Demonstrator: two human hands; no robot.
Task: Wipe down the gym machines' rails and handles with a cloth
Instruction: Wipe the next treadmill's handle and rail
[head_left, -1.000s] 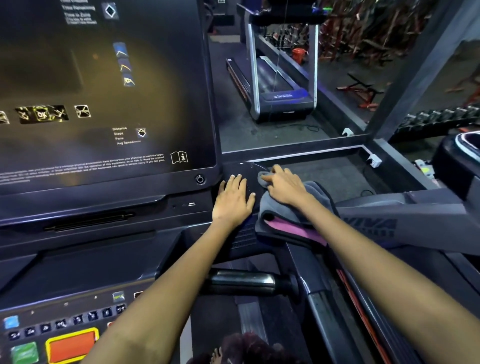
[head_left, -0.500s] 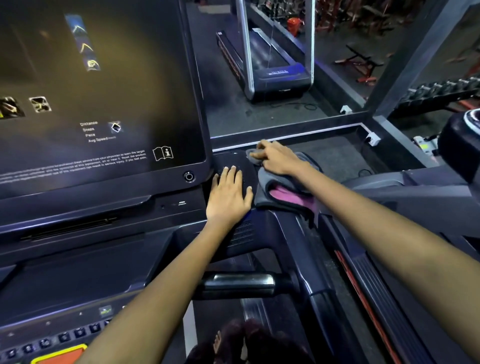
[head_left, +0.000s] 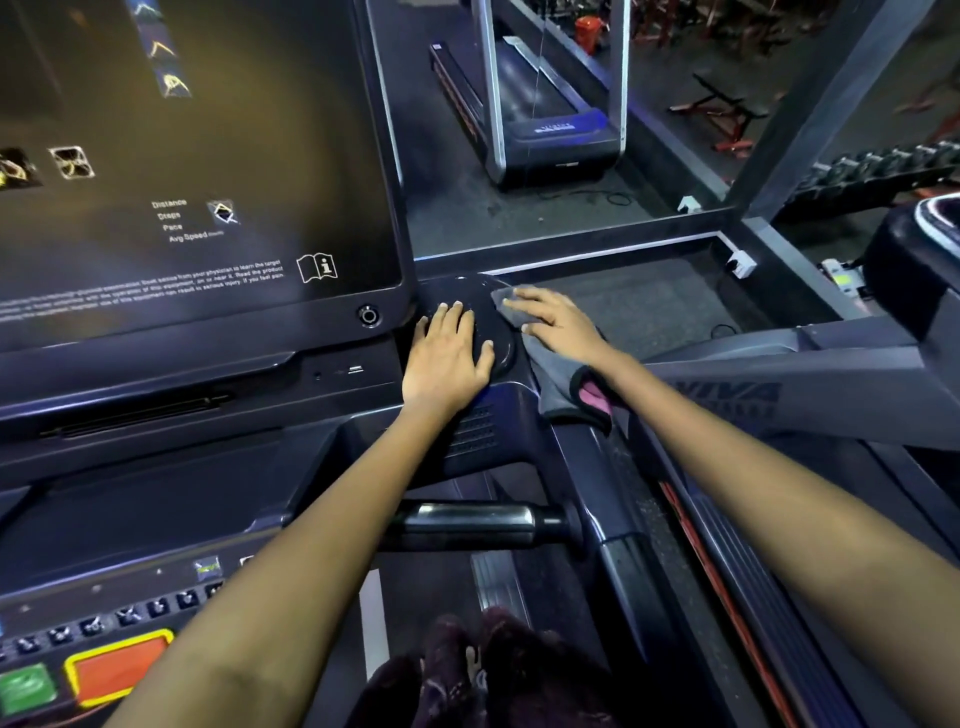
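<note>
Right hand (head_left: 558, 325) hides much of the cloth (head_left: 558, 384)

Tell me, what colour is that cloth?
Grey cloth with a pink patch, seen from the head camera.

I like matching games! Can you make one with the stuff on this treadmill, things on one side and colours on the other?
Things:
1. cloth under the right hand
2. big button with the yellow rim
3. button at the bottom left corner
4. handle bar below the left hand

Colours:
A. green
B. shiny silver and black
C. grey with a pink inside
D. orange-red

Pairs: 1-C, 2-D, 3-A, 4-B
</note>
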